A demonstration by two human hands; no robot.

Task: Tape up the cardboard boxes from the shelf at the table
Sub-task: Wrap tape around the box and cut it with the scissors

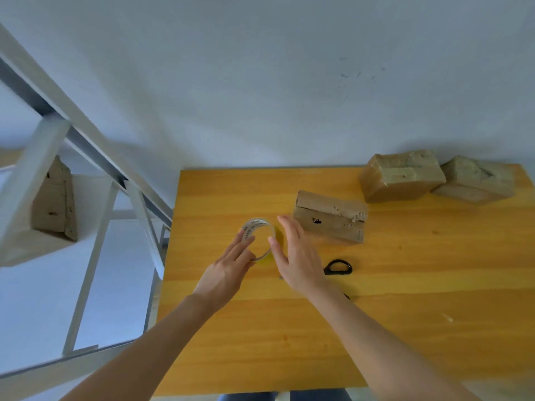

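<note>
The left hand (228, 270) is laying straight fingers against the left rim of the tape roll (254, 225). The right hand (298, 261) is flanking the roll's right side with flat, extended fingers, its thumb tip touching the rim. Neither hand is curling round the roll, so it is sitting between two unclenched hands, and I cannot tell whether it is resting on the table or being lifted slightly. The roll is a thin, glossy ring of yellowish clear tape, and its white inner core is showing dark printed letters. Under it, the table (289, 342) is showing smooth, orange-yellow wood grain. Just right of the roll, a crumpled cardboard box (330, 217) with torn, ragged flaps is lying on the wood. Farther right and behind the roll, two taped boxes (401, 176) are sitting side by side, dull brown and dented. Near the roll's right, black scissors (338, 267) are showing a D-shaped handle loop. Well left of the roll, a white metal shelf (86, 134) is holding a worn shelf box (55, 204).
</note>
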